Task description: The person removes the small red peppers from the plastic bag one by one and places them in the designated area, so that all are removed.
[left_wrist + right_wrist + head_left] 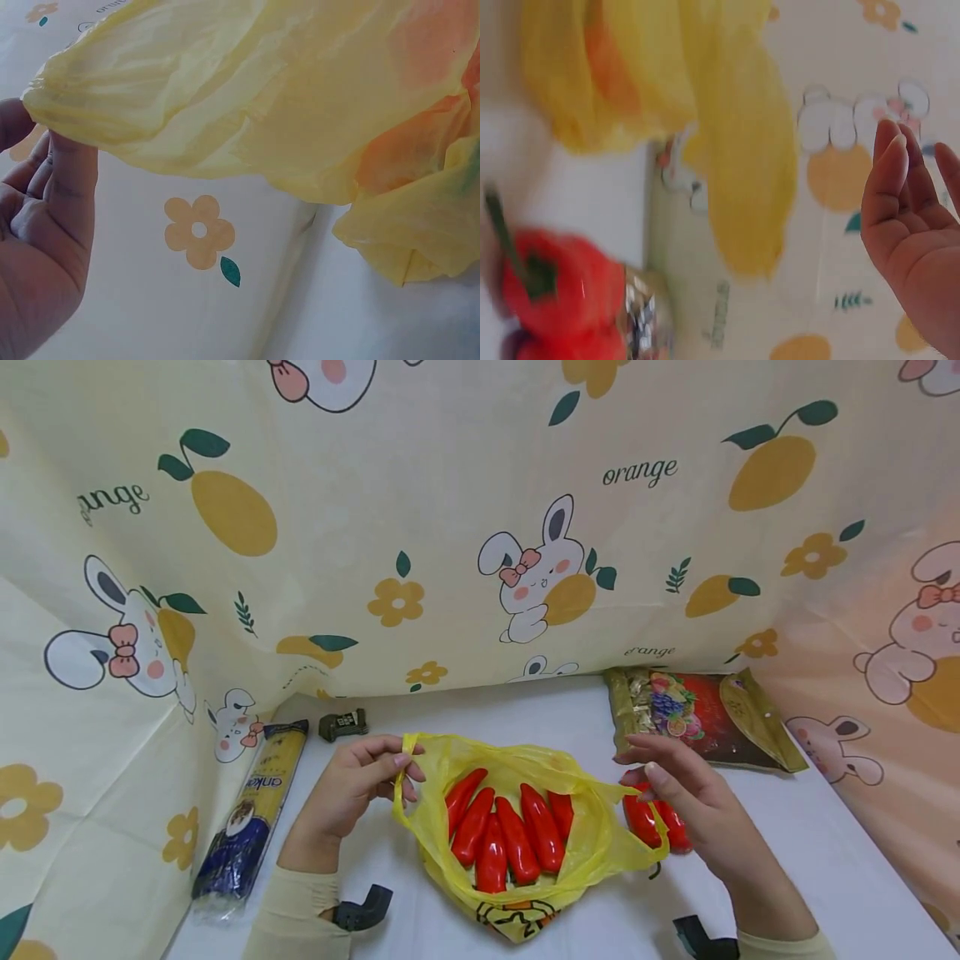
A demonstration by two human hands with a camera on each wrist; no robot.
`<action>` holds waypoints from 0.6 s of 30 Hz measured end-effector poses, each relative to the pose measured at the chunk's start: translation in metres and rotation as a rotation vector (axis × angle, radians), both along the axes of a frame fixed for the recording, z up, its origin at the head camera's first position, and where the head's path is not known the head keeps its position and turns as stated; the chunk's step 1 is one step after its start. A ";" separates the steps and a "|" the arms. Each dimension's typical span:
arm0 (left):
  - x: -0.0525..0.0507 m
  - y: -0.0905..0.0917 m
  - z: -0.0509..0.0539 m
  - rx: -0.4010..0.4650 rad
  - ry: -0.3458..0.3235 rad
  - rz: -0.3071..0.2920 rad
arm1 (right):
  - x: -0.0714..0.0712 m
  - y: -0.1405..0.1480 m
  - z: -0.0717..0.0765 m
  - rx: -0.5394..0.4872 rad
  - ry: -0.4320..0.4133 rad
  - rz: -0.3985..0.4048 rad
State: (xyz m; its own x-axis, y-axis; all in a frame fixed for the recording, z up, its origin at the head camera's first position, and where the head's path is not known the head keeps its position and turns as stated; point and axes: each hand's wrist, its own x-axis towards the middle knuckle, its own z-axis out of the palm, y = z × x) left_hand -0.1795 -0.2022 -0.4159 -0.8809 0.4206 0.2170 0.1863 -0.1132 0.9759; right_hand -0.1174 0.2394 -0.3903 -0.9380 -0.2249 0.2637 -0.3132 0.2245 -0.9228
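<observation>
A yellow plastic bag [600, 847] lies with its mouth spread, and several glossy red chili peppers [491, 852] show inside it. My left hand [360, 785] pinches the bag's left handle between thumb and finger; the left wrist view has this same hand [45, 232] at the stretched handle end. On the other side, my right hand [693, 802] is raised near the right handle with its fingers loosely bent. In the right wrist view that hand [922, 232] is apart from the drooping yellow handle [754, 187] and holds nothing. Red peppers with green stems [559, 281] lie outside the bag, partly hidden behind it.
A gold and red package with fruit pictures [705, 718] lies at the back right. A yellow and blue packet [251, 818] lies along the left side, near a small dark wrapped piece [343, 725]. Printed cloth [450, 527] encloses the white tabletop [405, 935].
</observation>
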 end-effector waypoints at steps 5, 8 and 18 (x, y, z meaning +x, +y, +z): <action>0.001 0.000 0.000 0.007 -0.002 -0.005 | -0.004 -0.021 -0.004 -0.060 -0.011 0.135; 0.000 -0.001 0.000 0.007 -0.001 -0.004 | -0.007 -0.033 -0.008 -0.105 -0.043 0.214; -0.001 -0.001 -0.001 0.010 0.010 -0.016 | -0.018 -0.076 -0.023 -0.123 -0.211 0.279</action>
State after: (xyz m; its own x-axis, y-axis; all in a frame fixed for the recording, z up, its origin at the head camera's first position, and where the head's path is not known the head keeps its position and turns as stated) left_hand -0.1802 -0.2029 -0.4167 -0.8719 0.4321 0.2302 0.1945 -0.1260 0.9728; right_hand -0.1350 0.1632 -0.4131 -0.8815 -0.4586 0.1123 -0.1471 0.0407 -0.9883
